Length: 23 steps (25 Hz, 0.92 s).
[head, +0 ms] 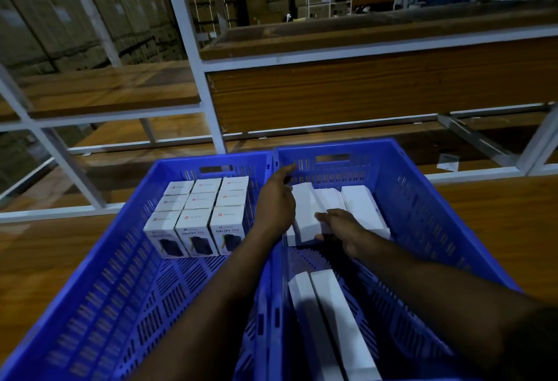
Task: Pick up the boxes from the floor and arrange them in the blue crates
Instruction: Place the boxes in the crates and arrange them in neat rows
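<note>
Nearest you, two white boxes (329, 320) lie flat in the right blue crate (422, 199). Farther in, your right hand (341, 226) grips the near end of a tilted white box (305, 211); your left hand (276, 199) rests open against its side. Ease it down snug beside the far row (362, 208), matching the left crate (120, 260).

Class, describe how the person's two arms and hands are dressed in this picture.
Both forearms are bare, with no sleeves in view. The left hand and right hand wear no gloves, and no watch, ring or band shows on either wrist.
</note>
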Tool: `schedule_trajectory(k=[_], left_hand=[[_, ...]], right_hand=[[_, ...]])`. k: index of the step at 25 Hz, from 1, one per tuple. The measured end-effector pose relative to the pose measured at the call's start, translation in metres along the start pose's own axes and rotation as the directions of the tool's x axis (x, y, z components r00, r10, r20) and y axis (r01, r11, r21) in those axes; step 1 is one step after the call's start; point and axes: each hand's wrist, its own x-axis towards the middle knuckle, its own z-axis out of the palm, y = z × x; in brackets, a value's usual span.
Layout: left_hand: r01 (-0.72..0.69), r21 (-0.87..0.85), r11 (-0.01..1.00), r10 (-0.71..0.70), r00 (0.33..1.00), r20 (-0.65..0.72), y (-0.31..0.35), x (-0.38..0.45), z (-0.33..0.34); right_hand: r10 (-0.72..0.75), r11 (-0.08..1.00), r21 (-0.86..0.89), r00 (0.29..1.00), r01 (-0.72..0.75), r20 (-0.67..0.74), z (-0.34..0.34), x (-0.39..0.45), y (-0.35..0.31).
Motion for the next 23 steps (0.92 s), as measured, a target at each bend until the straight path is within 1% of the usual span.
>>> schedule_trajectory(k=[3, 4, 6, 7, 9, 10, 11, 13, 15, 17, 20, 23], left_hand=[[0.049, -0.094, 0.994, -0.05, 0.999, -0.005, -0.003, 0.001, 0.001], [0.056, -0.111, 0.992, -0.056, 0.998, -0.002, -0.003, 0.002, 0.002], [0.061, -0.113, 0.992, -0.061, 0.998, 0.004, -0.003, 0.004, 0.003], [0.058, -0.108, 0.992, -0.058, 0.998, 0.007, -0.004, 0.005, 0.003], [0.05, -0.095, 0.994, -0.049, 0.999, 0.014, -0.005, 0.005, 0.004], [0.049, -0.093, 0.994, -0.048, 0.999, 0.015, -0.005, 0.005, 0.004], [0.048, -0.092, 0.995, -0.047, 0.999, 0.012, -0.005, 0.005, 0.005], [0.041, -0.089, 0.995, -0.041, 0.999, 0.003, -0.006, 0.006, 0.005], [0.036, -0.093, 0.995, -0.037, 0.999, -0.001, -0.006, 0.006, 0.006], [0.028, -0.08, 0.996, -0.028, 1.0, -0.002, -0.006, 0.007, 0.006], [-0.018, -0.03, 0.999, 0.018, 1.0, -0.001, -0.009, 0.007, 0.008], [-0.069, 0.054, 0.996, 0.067, 0.997, 0.041, -0.01, 0.006, 0.012]], right_hand=[[-0.006, 0.998, -0.057, 1.0, 0.007, 0.026, 0.008, 0.007, 0.01], [-0.025, 0.993, -0.111, 0.999, 0.029, 0.037, 0.009, 0.007, 0.011], [-0.084, 0.951, -0.296, 0.996, 0.091, 0.038, 0.013, 0.008, 0.013], [-0.114, 0.901, -0.419, 0.993, 0.113, 0.022, 0.014, 0.014, 0.014], [-0.173, 0.754, -0.646, 0.985, 0.119, -0.021, 0.016, 0.019, 0.012], [-0.191, 0.676, -0.73, 0.981, 0.101, -0.041, 0.015, 0.023, 0.012], [-0.195, 0.623, -0.778, 0.979, 0.082, -0.053, 0.014, 0.022, 0.012], [-0.18, 0.574, -0.816, 0.983, 0.07, -0.042, 0.012, 0.026, 0.014], [-0.175, 0.53, -0.843, 0.985, 0.088, -0.007, 0.01, 0.028, 0.013], [-0.175, 0.52, -0.847, 0.984, 0.113, 0.023, 0.008, 0.03, 0.014], [-0.172, 0.559, -0.817, 0.983, 0.145, 0.057, 0.001, 0.03, 0.014], [-0.125, 0.68, -0.72, 0.99, 0.136, 0.07, -0.01, 0.017, 0.007]])
